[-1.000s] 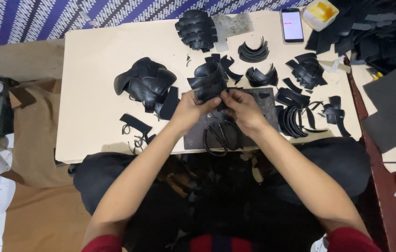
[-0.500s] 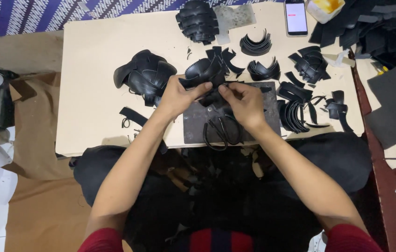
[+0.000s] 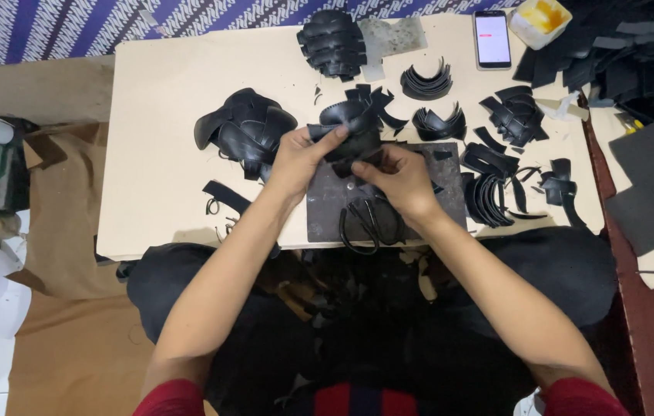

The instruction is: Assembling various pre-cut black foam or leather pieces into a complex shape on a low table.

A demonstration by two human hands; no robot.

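Note:
Both hands meet over a dark grey work mat [image 3: 327, 212] at the front edge of a cream table [image 3: 165, 85]. My left hand [image 3: 300, 158] and my right hand [image 3: 396, 179] together grip a black leather piece [image 3: 350, 127], a curved, folded part held just above the mat. Black scissors [image 3: 365, 223] lie on the mat under my right wrist. A pile of assembled black leather parts [image 3: 246, 131] sits just left of my left hand.
More stacks of black leather pieces [image 3: 335, 42] and curved strips [image 3: 489, 196] lie across the table. A phone [image 3: 490, 37] with a lit screen and a tub of yellow glue [image 3: 540, 19] stand at the back right. Dark sheet material [image 3: 650, 185] lies to the right.
The leather piece has been lifted slightly and turned between both hands; my left thumb now presses on its top edge. The view has shifted a little.

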